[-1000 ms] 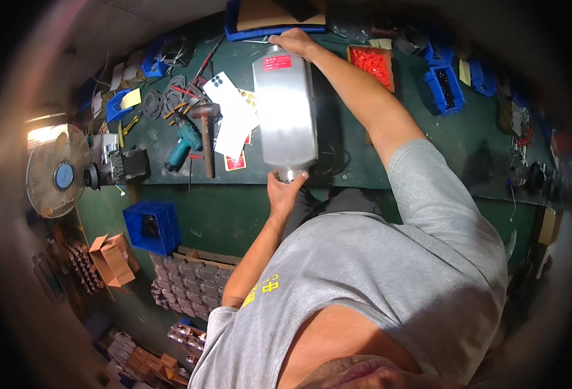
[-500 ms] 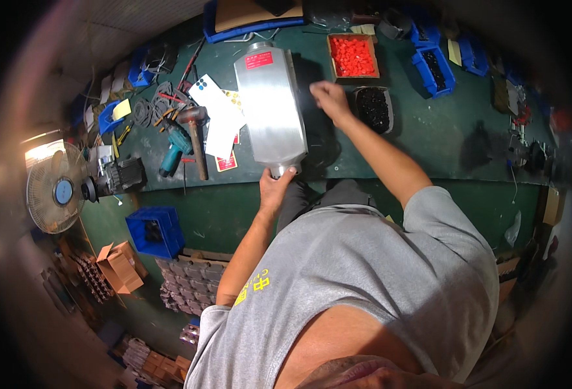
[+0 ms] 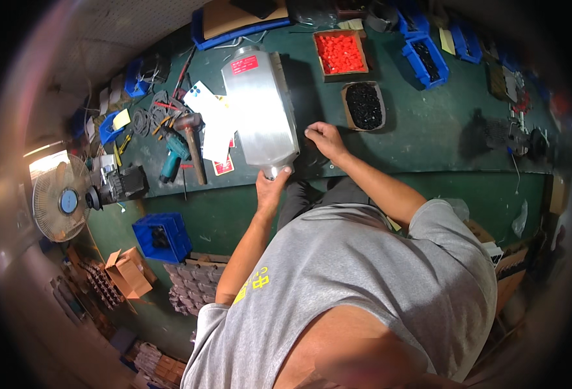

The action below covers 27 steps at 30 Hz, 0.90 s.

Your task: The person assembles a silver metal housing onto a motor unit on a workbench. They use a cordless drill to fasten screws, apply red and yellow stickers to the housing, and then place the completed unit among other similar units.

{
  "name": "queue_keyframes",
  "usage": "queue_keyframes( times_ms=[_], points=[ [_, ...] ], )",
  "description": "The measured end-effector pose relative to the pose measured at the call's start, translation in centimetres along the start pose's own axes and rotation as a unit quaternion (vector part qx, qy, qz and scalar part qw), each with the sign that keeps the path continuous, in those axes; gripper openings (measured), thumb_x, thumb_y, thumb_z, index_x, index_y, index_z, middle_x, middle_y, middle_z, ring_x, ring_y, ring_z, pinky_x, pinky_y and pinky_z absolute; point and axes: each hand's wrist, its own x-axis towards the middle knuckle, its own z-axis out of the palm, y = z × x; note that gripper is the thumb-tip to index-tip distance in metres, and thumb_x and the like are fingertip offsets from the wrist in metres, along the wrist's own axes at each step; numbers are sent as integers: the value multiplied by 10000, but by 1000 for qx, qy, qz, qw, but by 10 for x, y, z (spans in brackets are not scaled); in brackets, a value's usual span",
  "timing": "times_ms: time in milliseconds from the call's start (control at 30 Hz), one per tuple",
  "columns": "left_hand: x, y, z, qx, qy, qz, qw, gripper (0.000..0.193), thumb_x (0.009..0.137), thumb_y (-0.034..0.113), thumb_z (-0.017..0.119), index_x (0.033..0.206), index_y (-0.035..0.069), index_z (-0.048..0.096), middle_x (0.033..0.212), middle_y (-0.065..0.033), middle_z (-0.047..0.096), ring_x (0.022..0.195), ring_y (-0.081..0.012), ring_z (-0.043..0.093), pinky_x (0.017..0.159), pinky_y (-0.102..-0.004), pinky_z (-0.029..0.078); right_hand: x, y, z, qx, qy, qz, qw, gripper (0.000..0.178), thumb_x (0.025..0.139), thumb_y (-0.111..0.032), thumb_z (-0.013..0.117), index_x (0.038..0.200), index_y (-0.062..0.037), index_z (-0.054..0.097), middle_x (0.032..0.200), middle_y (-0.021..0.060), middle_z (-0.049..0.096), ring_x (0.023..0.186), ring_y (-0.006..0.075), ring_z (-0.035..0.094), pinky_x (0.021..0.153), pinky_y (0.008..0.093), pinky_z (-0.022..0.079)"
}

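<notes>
A silver metal casing (image 3: 258, 120), with a round neck at each end and a red label near its far end, lies lengthwise on the green workbench. My left hand (image 3: 271, 189) is closed around the near neck at the bench's front edge, thumb on top. Just right of the casing's near half, my right hand (image 3: 323, 140) hovers apart from it with fingers curled and pressed together. Whatever that hand may hold is too small or hidden to make out. Beyond it stand an open box of small black parts (image 3: 364, 106) and a carton of small red caps (image 3: 341, 54).
Left of the casing lie white paper sheets (image 3: 217, 133), a hammer (image 3: 195, 149) and a teal power drill (image 3: 174, 155). A fan (image 3: 66, 200) stands at far left. Blue bins (image 3: 426, 62) line the back right. Below the bench front sits a blue crate (image 3: 163, 237).
My right hand has moved toward me, away from beside the black-parts box, to beside the casing's near end. My left hand keeps its grip on the neck. The whole view has shifted slightly.
</notes>
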Motion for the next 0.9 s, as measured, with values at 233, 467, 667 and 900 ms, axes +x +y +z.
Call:
queue_keyframes(
  times_ms=[233,467,667,900],
  points=[
    [2,8,0,-39,23,-10,999,663,746,402,862,1145,-56,597,1053,-143,686,954,-222,643,865,-351,509,12,-37,-3,50,-63,114,990,146,857,-88,679,959,13,703,752,22,658,556,54,530,447,224,401],
    [2,-1,-25,-371,-195,-65,906,733,798,504,811,1287,16,565,1155,-123,660,1046,-213,643,942,-363,540,-8,-126,34,33,-139,75,987,219,817,-32,671,1018,46,711,759,22,664,548,38,485,452,219,370],
    [18,-36,-21,-491,-286,-112,815,749,802,553,791,1286,29,564,1152,-118,656,1045,-231,659,1037,-424,538,-16,-130,82,-82,-218,-3,972,209,888,-64,692,1052,63,719,845,62,724,737,84,637,689,237,521],
    [17,-38,-28,-528,-274,-110,796,693,805,548,791,1235,42,592,1071,-104,673,986,-224,671,1021,-440,539,-10,-148,106,-138,-260,-31,955,182,902,-94,701,1009,51,716,802,28,689,714,67,612,626,233,487]
  ],
)
